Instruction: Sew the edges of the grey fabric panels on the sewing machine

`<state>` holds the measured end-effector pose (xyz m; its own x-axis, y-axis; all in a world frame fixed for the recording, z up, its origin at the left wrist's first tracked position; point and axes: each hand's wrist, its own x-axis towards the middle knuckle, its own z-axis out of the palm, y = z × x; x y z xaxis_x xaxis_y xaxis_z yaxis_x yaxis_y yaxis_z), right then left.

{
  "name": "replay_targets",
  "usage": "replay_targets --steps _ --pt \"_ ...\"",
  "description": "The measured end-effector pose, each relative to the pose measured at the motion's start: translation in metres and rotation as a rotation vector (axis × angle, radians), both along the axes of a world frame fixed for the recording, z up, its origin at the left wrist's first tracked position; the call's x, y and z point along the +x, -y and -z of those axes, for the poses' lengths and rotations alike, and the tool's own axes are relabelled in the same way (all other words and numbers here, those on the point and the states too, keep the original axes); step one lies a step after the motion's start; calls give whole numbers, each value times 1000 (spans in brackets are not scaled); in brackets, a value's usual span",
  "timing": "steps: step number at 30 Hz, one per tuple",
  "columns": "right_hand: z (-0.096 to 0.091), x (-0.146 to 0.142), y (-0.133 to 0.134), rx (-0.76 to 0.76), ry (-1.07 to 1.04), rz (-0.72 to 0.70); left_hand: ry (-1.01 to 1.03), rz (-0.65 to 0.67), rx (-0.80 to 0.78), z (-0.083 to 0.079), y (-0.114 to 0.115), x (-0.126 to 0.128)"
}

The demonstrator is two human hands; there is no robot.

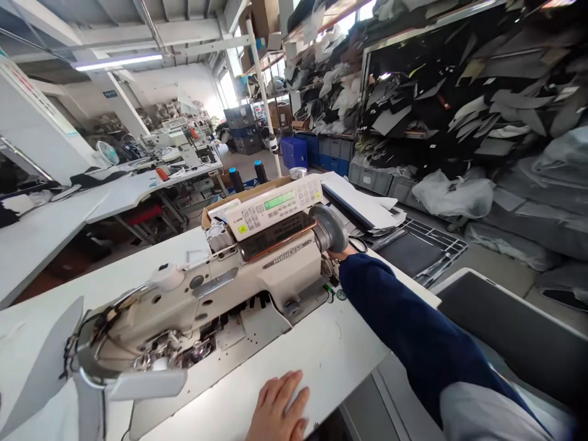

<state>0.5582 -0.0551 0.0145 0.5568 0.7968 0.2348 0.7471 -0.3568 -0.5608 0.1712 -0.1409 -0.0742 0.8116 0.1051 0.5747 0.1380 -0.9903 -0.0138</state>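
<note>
A cream sewing machine (pixel 248 272) with a green-lit control panel (pixel 280 201) on top fills the middle of the view. My right arm, in a dark blue sleeve, reaches to the machine's far right end. There my right hand (pixel 343 252) is beside and partly behind the grey handwheel (pixel 334 229); its fingers are hidden. My left hand (pixel 280 407) lies flat with its fingers apart on the white tabletop (pixel 321 355), in front of the machine, holding nothing. Grey sheet pieces (pixel 50 361) lie by the machine's left end.
Two dark thread cones (pixel 236 179) with blue tops stand behind the machine. White sheets (pixel 362 202) are stacked past the handwheel. A dark grey panel (pixel 509 324) is at right. Shelves (pixel 362 79) crammed with cut pieces line the right side; other worktables (pixel 114 196) stand at left.
</note>
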Motion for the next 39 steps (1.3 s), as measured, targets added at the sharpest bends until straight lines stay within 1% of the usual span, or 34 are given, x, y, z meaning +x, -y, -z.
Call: replay_targets --steps 2,4,6,7,8,9,10,11,12,13,14,15,16,17,18,20,22,25,27,28,30,31,32,33,34,35,37,39 --pt "-15 9 5 8 -49 36 77 -11 9 7 -2 2" --pt "-36 28 23 23 -98 99 123 -15 -5 9 -3 1" --pt "-55 44 53 49 -147 172 112 12 -18 6 -3 0" --pt "-61 45 72 61 -176 199 93 15 -40 1 -1 0" --pt "-63 38 92 68 -208 215 83 -2 -79 -5 2 2" --pt "-60 22 115 69 -244 219 81 -33 -129 -12 8 5" --pt "-54 -3 138 62 -286 204 87 -63 -179 -20 15 10" --pt "-44 -35 160 45 -329 178 101 -75 -216 -29 23 17" --pt "-32 -71 181 23 -402 115 124 -60 -230 -38 33 25" --pt "-20 -109 200 45 -574 -23 151 -10 -219 -46 43 32" --pt "-10 -145 216 60 -731 -133 175 48 -197 -54 53 40" --pt "-2 -176 228 61 -875 -195 196 90 -179 -60 61 46" --pt "2 -201 237 105 -974 -165 209 113 -167 -64 67 50" --pt "4 -218 243 141 -1038 -128 215 115 -162 -67 72 53" --pt "4 -229 244 173 -1081 -74 213 103 -165 -69 74 54" --pt "-1 -238 240 214 -1118 6 196 65 -194 -69 74 51" --pt "-5 -240 231 219 -1151 17 171 50 -233 -68 71 45" --pt "-5 -244 220 207 -1180 -30 140 37 -276 -69 67 38" --pt "0 -241 214 178 -1127 -85 110 24 -341 -73 65 34" --pt "4 -233 210 162 -1058 -122 101 15 -407 -77 64 31" --pt "13 -205 198 141 -813 -184 99 15 -613 -85 60 25" --pt "18 -185 190 132 -633 -201 100 31 -741 -89 57 21" --pt "22 -163 181 120 -422 -177 95 44 -872 -92 53 16" --pt "25 -141 171 54 -199 -124 80 53 -993 -96 50 11" --pt "28 -119 162 -44 5 -92 61 55 -1098 -98 46 7" --pt "31 -101 153 -145 157 -87 44 48 -1185 -99 42 2" --pt "34 -77 139 -308 346 -150 35 27 -1314 -99 35 -4" --pt "36 -67 133 -397 397 -228 48 58 -1415 -97 31 -8"
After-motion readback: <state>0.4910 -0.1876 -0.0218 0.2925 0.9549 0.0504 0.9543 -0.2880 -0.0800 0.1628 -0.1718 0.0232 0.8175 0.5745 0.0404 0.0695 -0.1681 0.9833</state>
